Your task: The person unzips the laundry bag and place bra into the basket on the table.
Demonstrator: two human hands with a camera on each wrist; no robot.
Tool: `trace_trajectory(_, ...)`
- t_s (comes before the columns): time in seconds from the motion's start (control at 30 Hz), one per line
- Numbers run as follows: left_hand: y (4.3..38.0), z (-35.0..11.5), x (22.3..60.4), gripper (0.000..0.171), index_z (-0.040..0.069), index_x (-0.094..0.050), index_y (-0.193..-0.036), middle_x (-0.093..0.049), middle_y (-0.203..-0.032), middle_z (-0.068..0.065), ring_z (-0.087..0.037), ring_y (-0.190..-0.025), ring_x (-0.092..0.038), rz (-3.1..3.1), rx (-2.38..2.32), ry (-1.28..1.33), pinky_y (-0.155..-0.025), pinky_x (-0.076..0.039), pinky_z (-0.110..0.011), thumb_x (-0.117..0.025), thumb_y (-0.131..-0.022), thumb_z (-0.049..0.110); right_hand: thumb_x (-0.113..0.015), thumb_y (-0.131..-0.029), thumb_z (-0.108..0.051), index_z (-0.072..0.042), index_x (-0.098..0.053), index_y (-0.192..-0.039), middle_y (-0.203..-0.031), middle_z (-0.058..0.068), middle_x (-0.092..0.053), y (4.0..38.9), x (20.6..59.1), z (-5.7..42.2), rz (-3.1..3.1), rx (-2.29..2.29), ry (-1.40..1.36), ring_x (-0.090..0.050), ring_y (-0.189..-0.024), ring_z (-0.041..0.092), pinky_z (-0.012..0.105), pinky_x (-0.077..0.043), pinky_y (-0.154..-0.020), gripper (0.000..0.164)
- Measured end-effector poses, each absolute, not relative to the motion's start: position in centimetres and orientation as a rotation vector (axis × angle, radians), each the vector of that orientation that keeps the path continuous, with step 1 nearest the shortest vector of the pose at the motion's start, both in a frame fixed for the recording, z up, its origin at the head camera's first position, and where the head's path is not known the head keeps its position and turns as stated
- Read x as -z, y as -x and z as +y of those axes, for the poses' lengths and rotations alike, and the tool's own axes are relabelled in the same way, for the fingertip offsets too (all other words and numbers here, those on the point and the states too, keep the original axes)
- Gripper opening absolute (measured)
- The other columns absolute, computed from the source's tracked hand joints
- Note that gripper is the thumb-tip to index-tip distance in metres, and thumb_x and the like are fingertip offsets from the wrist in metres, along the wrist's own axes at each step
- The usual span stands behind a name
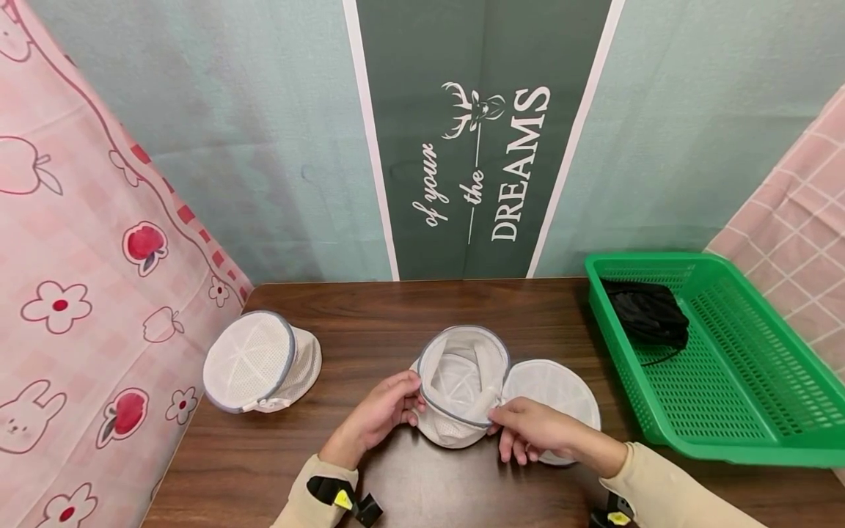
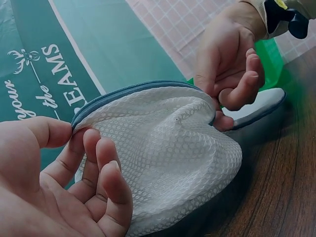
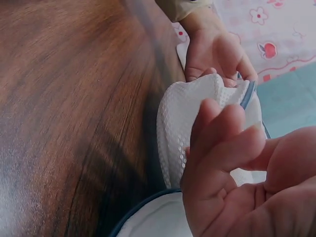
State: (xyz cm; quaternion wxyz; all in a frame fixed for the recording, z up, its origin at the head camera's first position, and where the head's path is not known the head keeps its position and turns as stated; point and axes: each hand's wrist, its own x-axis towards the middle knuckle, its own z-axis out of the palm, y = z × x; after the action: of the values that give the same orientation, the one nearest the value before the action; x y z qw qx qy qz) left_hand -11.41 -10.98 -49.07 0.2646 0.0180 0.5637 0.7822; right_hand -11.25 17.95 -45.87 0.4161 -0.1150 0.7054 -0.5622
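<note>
A white mesh laundry bag (image 1: 449, 429) with a blue-grey zipper rim stands at the middle of the table, its round mouth facing up. Its flat round lid (image 1: 561, 389) is folded out to the right on the tabletop. My left hand (image 1: 386, 411) pinches the rim on the left side between thumb and forefinger. Opposite it, my right hand (image 1: 538, 429) pinches the rim near where the lid joins, overlapping part of the lid. In the left wrist view the mesh wall (image 2: 168, 148) sags in folds between both hands.
A second white mesh laundry bag (image 1: 251, 359), lid on, sits at the table's left. At the right stands a green plastic basket (image 1: 667, 440) with a black bundle (image 1: 643, 312) in its far left corner. Curtains hang behind and at both sides of the wooden table (image 1: 370, 308).
</note>
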Motion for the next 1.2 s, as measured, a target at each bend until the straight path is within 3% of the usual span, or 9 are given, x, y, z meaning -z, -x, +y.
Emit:
trace_trajectory(0.33,11.4,-11.0,49.0,0.014,0.019,-0.056,-0.093,-0.056,-0.084,0.003,-0.009,-0.076,-0.057,1.525,-2.110,-0.060,-0.062,-0.048,-0.021,-0.047,-0.104,0.017,-0.046,-0.107,-0.019,0.004,-0.056,-0.098,-0.064,-0.002,-0.062,11.6,46.1,17.9,1.808,1.405,0.311,-0.050,-0.046,0.000,0.013,-0.035,-0.042,0.027)
trace_trajectory(1.2,12.7,-10.8,48.9,0.012,0.017,-0.054,-0.094,-0.058,-0.083,0.004,-0.009,-0.076,-0.057,1.593,-2.112,-0.001,-0.062,-0.047,-0.021,-0.047,-0.104,0.016,-0.047,-0.107,-0.019,0.004,-0.053,-0.090,-0.064,-0.001,-0.059,13.5,46.6,17.3,2.051,1.361,0.327,-0.051,-0.047,0.006,0.018,-0.032,-0.042,0.029)
